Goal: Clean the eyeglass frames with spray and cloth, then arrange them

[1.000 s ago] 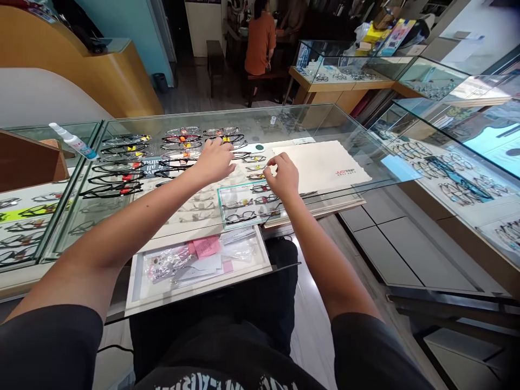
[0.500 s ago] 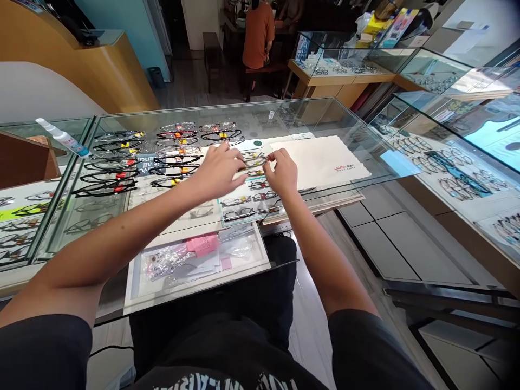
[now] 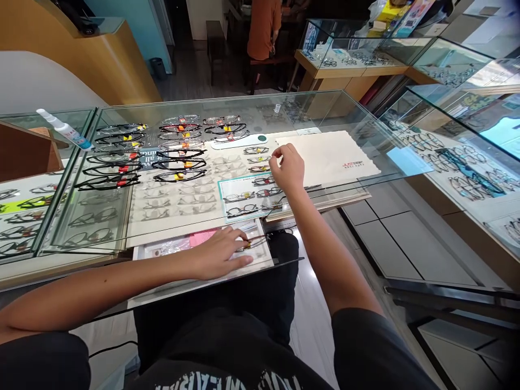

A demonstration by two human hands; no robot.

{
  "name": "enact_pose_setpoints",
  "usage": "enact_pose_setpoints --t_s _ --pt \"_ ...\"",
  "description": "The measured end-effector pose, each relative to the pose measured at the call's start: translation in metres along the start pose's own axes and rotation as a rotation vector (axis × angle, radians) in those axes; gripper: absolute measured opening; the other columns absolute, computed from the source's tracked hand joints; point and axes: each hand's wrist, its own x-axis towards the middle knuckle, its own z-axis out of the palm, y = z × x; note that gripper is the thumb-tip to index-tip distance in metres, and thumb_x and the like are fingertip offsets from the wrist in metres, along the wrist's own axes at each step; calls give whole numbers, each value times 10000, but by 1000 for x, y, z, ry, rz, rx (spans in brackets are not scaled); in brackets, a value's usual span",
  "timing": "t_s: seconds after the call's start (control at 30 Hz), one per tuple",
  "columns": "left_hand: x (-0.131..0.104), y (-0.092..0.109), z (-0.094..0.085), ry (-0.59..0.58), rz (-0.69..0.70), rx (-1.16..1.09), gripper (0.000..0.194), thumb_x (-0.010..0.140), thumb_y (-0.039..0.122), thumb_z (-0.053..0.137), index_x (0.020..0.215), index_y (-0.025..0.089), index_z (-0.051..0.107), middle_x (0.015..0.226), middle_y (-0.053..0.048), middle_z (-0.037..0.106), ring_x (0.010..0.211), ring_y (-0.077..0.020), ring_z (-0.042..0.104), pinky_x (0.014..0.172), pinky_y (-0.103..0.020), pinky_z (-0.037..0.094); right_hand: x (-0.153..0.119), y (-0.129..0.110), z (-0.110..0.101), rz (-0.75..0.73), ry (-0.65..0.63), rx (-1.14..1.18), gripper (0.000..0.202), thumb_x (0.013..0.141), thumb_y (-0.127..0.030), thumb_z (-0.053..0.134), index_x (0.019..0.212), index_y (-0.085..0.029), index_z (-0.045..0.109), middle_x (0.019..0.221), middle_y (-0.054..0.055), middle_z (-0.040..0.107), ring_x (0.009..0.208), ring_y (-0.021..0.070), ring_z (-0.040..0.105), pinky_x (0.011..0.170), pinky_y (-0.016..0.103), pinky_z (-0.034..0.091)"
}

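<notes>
On the pulled-out white drawer tray below the glass worktop, the left hand lies palm down, its fingers spread and pressed on clear plastic bags beside one pink paper slip; a thin brown stick-like piece shows at its fingertips, though whether the hand grips it cannot be told. Over the worktop, the right hand hovers with fingers curled loosely together, thumb near forefinger, holding nothing that can be made out. It sits just above one teal-edged printed card of spectacle frames and beside one cream cleaning cloth with a small red logo. Left of the card stand two columns of dark spectacle frames carrying yellow, orange and red tags, five frames in the nearer column and about five in the farther one. One white spray bottle with a blue label lies tilted on the neighbouring glass case. Farther off, one person in an orange top sits at a wooden bench.
</notes>
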Motion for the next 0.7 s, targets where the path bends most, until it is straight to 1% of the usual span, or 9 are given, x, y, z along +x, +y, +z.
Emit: enact_pose_setpoints --t_s 0.07,0.13,0.17,0.23,0.33,0.4,0.5,0.6,0.7 --pt "10 -27 10 77 -102 116 589 1151 646 476 1527 256 705 1617 -165 658 1433 -393 608 1211 -549 481 0 2 1 -18 17 1 61 981 -232 563 937 -263 593 1081 108 740 824 255 615 754 413 437" --pt "25 -55 15 221 -233 269 629 1137 609 519 1622 224 630 1706 -201 585 1506 -456 535 1222 -603 439 0 3 2 -28 25 -1 61 977 -232 565 933 -265 592 1068 105 740 822 255 616 750 410 440" --pt "34 -68 14 298 -285 339 652 1134 593 531 1657 208 595 1744 -209 544 1514 -472 512 1215 -612 426 0 3 2 -29 24 -4 61 976 -231 566 932 -265 590 1064 105 739 822 256 618 749 410 442" --pt "55 -91 8 417 -355 430 704 1122 578 558 1689 160 553 1768 -236 506 1510 -490 482 1187 -609 417 0 3 1 -24 18 -10 61 976 -229 567 929 -263 586 1058 107 735 824 257 623 751 411 445" --pt "88 -118 -2 517 -411 496 709 1143 561 509 1708 133 521 1795 -244 468 1501 -492 451 1174 -620 386 0 3 0 -20 12 -15 61 977 -228 569 929 -262 584 1054 105 731 834 258 629 756 410 451" --pt "109 -131 -5 530 -396 518 698 1146 571 494 1674 119 555 1774 -250 485 1471 -484 460 1161 -609 375 0 2 0 -19 13 -13 64 978 -227 571 928 -264 582 1051 101 731 836 256 628 756 409 452" --pt "135 -143 -1 502 -343 552 671 1156 619 441 1532 115 675 1658 -264 575 1392 -468 501 1114 -582 386 0 2 0 -15 6 -15 69 980 -225 573 925 -265 573 1054 100 729 837 255 627 755 411 450" --pt "153 -146 6 469 -328 583 705 1164 654 384 1371 97 765 1486 -276 656 1333 -464 524 1104 -582 388 -1 1 0 -7 -8 -29 82 984 -214 570 921 -265 558 1054 101 726 846 256 631 759 408 447" --pt "162 -140 9 444 -327 587 732 1160 663 392 1267 68 805 1401 -285 673 1319 -471 528 1116 -595 385 -1 1 -1 -6 -16 -43 96 985 -200 567 918 -265 547 1044 99 722 851 252 631 764 402 442"
